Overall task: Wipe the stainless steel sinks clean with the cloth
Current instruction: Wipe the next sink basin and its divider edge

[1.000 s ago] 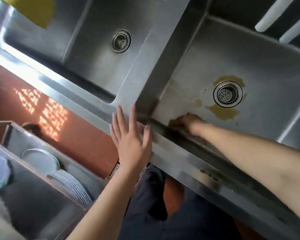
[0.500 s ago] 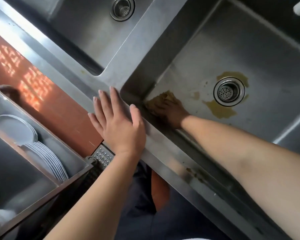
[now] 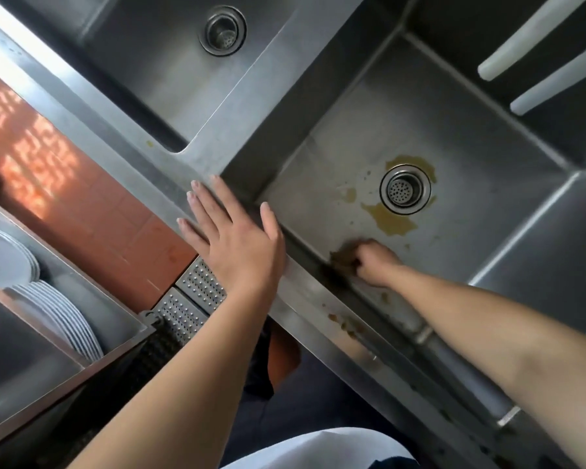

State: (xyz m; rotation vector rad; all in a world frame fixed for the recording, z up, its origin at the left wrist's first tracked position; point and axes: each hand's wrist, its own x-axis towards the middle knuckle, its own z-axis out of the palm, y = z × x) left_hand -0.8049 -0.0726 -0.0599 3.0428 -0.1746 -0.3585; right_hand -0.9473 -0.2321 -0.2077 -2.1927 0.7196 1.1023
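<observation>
Two stainless steel sinks sit side by side. The right sink [image 3: 481, 252] has yellowish-brown stains around its drain [image 3: 405, 188]. My right hand [image 3: 372, 262] reaches down into it and is closed on a brownish cloth [image 3: 340, 257], pressed against the sink floor at the near wall. The left sink [image 3: 156, 72] with its own drain [image 3: 223, 30] is further back. My left hand [image 3: 230, 238] rests flat on the front rim [image 3: 126, 143] near the divider, fingers spread, holding nothing.
Brown smears mark the front rim [image 3: 345, 324] near my right arm. A steel bin with stacked white plates [image 3: 58, 316] stands lower left, beside perforated metal grates [image 3: 197, 292] on the red tiled floor [image 3: 82, 198]. Two white bars [image 3: 528, 38] show top right.
My right hand with the cloth has slid along the near wall from the sink's left corner toward the right. The left hand has stayed on the rim. The view has shifted.
</observation>
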